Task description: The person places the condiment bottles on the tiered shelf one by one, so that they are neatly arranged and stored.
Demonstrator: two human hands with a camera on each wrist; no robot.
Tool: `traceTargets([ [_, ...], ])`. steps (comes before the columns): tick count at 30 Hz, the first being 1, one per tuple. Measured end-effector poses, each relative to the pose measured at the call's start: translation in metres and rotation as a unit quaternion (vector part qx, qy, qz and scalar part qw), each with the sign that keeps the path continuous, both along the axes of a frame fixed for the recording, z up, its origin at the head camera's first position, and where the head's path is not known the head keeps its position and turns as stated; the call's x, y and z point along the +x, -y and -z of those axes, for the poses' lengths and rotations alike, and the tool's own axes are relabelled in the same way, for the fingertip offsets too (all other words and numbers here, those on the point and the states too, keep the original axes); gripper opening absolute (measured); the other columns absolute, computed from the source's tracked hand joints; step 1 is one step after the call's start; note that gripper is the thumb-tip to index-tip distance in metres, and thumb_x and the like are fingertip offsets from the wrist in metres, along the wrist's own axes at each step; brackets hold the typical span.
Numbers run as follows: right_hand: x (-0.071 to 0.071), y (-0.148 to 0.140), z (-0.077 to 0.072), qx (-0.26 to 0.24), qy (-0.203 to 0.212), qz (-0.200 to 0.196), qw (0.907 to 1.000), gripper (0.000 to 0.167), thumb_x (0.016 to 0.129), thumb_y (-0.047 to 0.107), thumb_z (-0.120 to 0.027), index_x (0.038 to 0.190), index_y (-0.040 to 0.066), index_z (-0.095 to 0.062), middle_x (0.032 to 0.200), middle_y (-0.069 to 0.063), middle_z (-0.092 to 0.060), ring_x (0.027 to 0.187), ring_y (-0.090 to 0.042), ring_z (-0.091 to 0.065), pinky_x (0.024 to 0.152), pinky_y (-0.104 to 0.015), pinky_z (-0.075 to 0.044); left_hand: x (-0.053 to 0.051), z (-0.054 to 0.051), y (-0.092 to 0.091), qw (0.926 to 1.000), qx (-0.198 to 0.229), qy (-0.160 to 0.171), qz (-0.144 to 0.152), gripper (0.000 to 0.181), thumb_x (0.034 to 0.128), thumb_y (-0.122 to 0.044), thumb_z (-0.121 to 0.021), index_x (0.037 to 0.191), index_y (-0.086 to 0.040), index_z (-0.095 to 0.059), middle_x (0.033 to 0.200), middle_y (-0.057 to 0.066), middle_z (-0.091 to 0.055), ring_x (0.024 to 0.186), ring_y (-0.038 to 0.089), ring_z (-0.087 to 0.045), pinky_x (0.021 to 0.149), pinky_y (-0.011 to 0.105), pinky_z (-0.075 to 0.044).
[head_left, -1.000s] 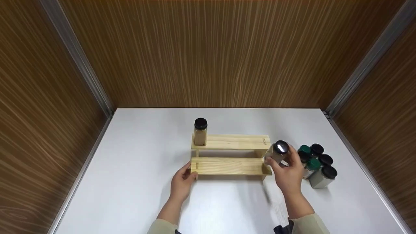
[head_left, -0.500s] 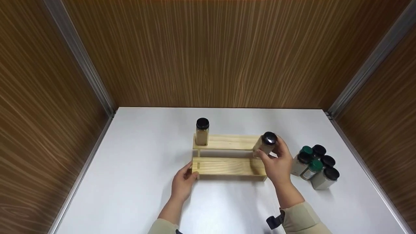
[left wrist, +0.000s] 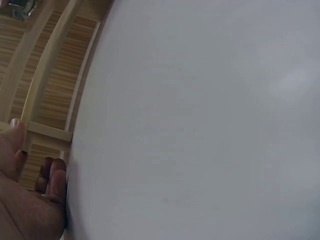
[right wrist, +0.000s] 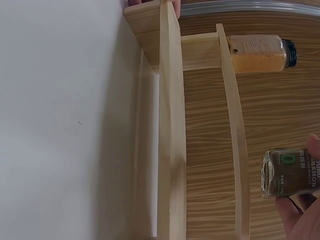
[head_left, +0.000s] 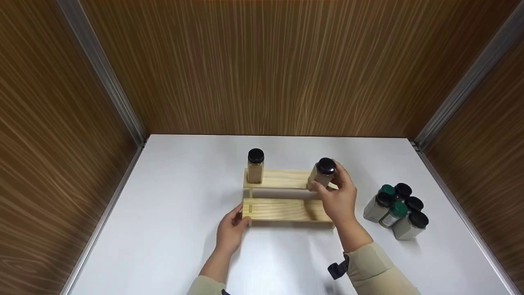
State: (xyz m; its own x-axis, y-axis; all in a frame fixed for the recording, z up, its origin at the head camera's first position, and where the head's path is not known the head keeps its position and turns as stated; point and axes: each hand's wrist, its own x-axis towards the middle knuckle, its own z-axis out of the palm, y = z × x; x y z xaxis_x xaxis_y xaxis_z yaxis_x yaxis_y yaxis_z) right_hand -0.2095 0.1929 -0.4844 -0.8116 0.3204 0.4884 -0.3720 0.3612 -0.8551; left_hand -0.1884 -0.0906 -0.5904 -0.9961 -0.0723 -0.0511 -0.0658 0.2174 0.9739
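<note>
A two-tier wooden spice rack [head_left: 282, 208] stands on the white table. My left hand [head_left: 230, 234] grips the left end of its lower shelf, thumb at the front edge. On the left end of the upper shelf a black-capped spice jar [head_left: 255, 173] stands upright; its orange-brown powder shows in the right wrist view. Another black-capped jar, ground cinnamon by its label [right wrist: 292, 170], is pinched between the thumb and fingers of my right hand [head_left: 340, 200]. It is slightly tilted over the right part of the upper shelf, with a small gap beneath its base in the right wrist view.
Right of the rack, several spice jars [head_left: 408, 227] with black or green caps stand close together on the white table [head_left: 172, 229]. Wood-patterned panels [head_left: 262, 69] enclose the table at the back and both sides.
My right hand has carried the cinnamon jar leftward and back, from the rack's right end to over the upper shelf. My left hand keeps its hold on the rack.
</note>
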Motion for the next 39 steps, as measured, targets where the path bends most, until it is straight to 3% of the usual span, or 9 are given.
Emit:
traceTargets([
  [8, -0.009, 0.016, -0.002, 0.008, 0.012, -0.019, 0.9997, 0.07, 0.08, -0.009, -0.088, 0.144, 0.003, -0.062, 0.12, -0.02, -0.072, 0.099, -0.033, -0.071, 0.086, -0.042, -0.063, -0.001, 0.001, 0.0, 1.0, -0.005, -0.002, -0.006, 0.052, 0.0996, -0.012, -0.074, 0.148, -0.003, -0.06, 0.13, 0.018, -0.066, 0.12, 0.032, -0.062, 0.106, 0.045, -0.052],
  [15, -0.015, 0.026, -0.003, 0.022, 0.027, -0.035, 0.9988, 0.072, 0.081, -0.007, -0.088, 0.146, 0.003, -0.059, 0.121, -0.018, -0.07, 0.101, -0.034, -0.07, 0.084, -0.037, -0.062, 0.0, 0.001, 0.0, 1.0, -0.001, -0.001, -0.006, 0.052, 0.0994, -0.012, -0.075, 0.149, -0.003, -0.06, 0.131, 0.017, -0.065, 0.12, 0.031, -0.062, 0.106, 0.045, -0.052],
  [27, -0.026, 0.035, -0.002, 0.037, 0.051, -0.032, 0.9975, 0.074, 0.082, -0.005, -0.088, 0.148, 0.003, -0.057, 0.125, -0.022, -0.069, 0.107, -0.039, -0.07, 0.092, -0.051, -0.061, 0.001, 0.001, 0.001, 0.9999, 0.008, -0.006, 0.005, 0.052, 0.1005, -0.013, -0.074, 0.149, -0.003, -0.058, 0.128, 0.017, -0.064, 0.121, 0.032, -0.06, 0.109, 0.045, -0.051],
  [39, -0.034, 0.045, -0.005, 0.036, 0.06, -0.045, 0.9965, 0.075, 0.083, -0.005, -0.088, 0.15, 0.004, -0.055, 0.132, -0.021, -0.066, 0.113, -0.038, -0.068, 0.093, -0.049, -0.061, 0.0, 0.0, -0.001, 1.0, 0.0, 0.002, -0.004, 0.052, 0.1003, -0.011, -0.074, 0.149, -0.004, -0.059, 0.131, 0.016, -0.064, 0.12, 0.03, -0.06, 0.108, 0.045, -0.051],
])
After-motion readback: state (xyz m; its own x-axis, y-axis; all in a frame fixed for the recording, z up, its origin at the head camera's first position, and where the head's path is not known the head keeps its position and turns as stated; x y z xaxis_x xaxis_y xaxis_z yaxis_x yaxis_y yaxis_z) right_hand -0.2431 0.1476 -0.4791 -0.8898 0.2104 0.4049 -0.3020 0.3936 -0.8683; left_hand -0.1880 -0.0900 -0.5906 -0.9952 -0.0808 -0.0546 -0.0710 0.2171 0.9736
